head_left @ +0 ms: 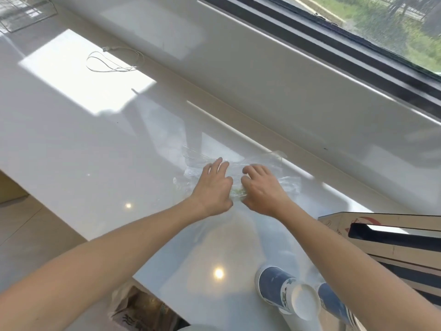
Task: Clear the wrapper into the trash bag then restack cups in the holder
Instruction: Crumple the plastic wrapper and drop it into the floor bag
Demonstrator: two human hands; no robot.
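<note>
A clear crinkled plastic wrapper [286, 185] with a little green print lies on the white countertop [95, 144] near the window ledge. My left hand [214, 187] and my right hand [262, 189] both press on it, fingers curled into the film. Blue and white paper cups [276, 286] lie on their sides at the near edge, partly hidden by my right forearm. A cardboard cup holder box [372, 225] with a long dark slot sits at the right. The trash bag [140, 309], clear plastic over brown paper, hangs below the counter's front edge.
A thin white cable [114, 60] coils on the countertop at the back left. A wire rack [21, 15] stands in the far left corner. The window ledge [262, 75] and a window run along the back.
</note>
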